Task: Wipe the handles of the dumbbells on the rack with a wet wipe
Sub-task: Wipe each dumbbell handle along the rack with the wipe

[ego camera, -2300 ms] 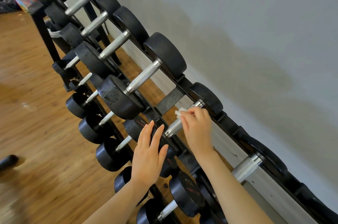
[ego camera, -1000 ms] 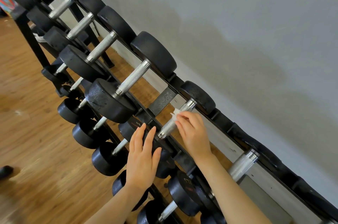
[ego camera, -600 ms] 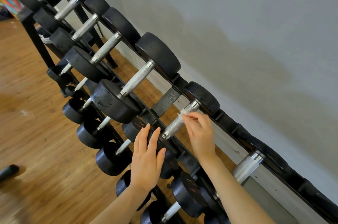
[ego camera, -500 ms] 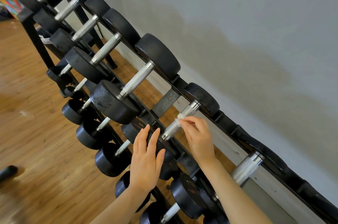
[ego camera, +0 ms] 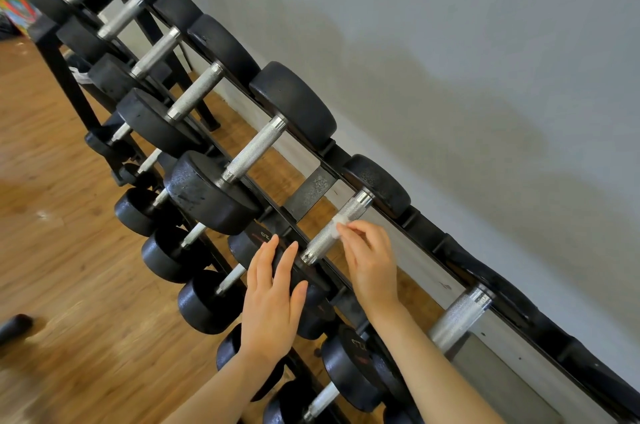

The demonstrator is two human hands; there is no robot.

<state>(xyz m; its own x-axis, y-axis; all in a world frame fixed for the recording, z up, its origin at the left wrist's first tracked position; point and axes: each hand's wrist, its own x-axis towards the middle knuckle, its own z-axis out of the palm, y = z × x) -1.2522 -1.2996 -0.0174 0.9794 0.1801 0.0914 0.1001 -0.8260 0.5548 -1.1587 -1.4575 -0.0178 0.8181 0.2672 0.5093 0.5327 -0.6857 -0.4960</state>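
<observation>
A black rack (ego camera: 313, 188) runs diagonally along the wall and carries several black dumbbells with knurled steel handles. My right hand (ego camera: 372, 262) pinches a small white wet wipe (ego camera: 338, 223) against the middle of one steel handle (ego camera: 337, 228) on the top row. My left hand (ego camera: 273, 302) lies flat, fingers straight, on the near black head (ego camera: 311, 288) of that same dumbbell. A larger dumbbell handle (ego camera: 254, 150) is just to the left, and another handle (ego camera: 459, 318) lies to the right.
The grey wall (ego camera: 467, 60) stands right behind the rack. Lower rows hold smaller dumbbells (ego camera: 166, 257) above a wooden floor (ego camera: 52, 250). A dark object (ego camera: 14, 326) lies on the floor at the far left.
My right hand has slid the wipe down the handle from near the far head toward its middle. My left hand has stayed on the near head.
</observation>
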